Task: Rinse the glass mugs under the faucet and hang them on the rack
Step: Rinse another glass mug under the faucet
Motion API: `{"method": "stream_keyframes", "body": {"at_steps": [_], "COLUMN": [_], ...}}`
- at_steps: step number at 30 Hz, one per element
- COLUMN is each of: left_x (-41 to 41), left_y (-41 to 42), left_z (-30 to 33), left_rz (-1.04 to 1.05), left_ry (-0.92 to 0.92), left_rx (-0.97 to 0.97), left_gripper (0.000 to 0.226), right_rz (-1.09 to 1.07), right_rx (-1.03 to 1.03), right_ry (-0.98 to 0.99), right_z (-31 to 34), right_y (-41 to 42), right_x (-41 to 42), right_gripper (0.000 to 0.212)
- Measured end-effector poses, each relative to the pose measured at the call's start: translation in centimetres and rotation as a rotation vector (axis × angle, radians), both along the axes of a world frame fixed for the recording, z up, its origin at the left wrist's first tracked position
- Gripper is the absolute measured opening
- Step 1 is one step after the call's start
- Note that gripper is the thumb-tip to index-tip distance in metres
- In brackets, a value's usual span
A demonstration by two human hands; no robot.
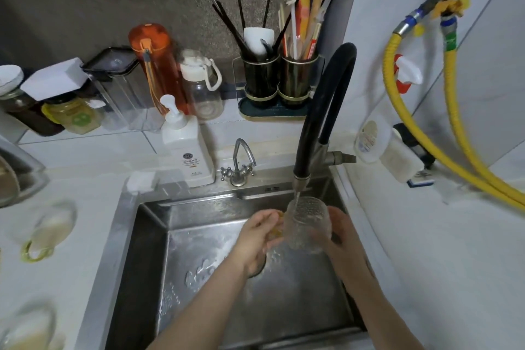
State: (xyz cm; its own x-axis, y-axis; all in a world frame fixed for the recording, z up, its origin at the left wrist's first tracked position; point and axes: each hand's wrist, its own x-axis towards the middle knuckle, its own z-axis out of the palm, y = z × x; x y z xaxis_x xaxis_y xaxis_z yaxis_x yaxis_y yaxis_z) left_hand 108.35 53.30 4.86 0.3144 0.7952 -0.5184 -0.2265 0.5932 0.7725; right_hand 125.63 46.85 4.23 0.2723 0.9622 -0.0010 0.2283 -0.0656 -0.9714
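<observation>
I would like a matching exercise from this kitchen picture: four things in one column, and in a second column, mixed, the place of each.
Things:
1. glass mug
2. soap bottle
3. orange bottle
4. yellow hose

Places:
A. along the tiled wall at the right
B. at the back of the counter, among jars
C. under the faucet, held over the sink
D. on the counter just behind the sink's left corner

Pairs: 1-C, 2-D, 3-B, 4-A

Both hands, L (pixel 257 239) & R (pixel 341 236), fingers curled, forearms converging.
</observation>
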Motion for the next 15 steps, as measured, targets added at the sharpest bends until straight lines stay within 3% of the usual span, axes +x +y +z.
{"method": "stream_keyframes", "body": {"at_steps": [4,10,15], "left_x": [-2.6,-0.3,-1.8], "left_y": [1.4,1.0,2.3], "left_z": [-0.2,-0.1,0.9], "left_rz": [0.061,0.082,0.095], "left_ry": [0.075,0.222,0.272], "left_rx": [0.060,0.155,0.302], "left_gripper": [0.006,0.005,0.007], "right_rz": [0.156,0.192,0.193], "right_rx": [0.038,0.050,0.095], "right_ry": [0.017,0.011,-0.370], "right_z": [0.8,0.7,-0.3], "right_y": [1.7,1.6,2.7], "right_x": [-2.7,-0.9,-0.9], "right_gripper": [0.040,0.030,0.028]}}
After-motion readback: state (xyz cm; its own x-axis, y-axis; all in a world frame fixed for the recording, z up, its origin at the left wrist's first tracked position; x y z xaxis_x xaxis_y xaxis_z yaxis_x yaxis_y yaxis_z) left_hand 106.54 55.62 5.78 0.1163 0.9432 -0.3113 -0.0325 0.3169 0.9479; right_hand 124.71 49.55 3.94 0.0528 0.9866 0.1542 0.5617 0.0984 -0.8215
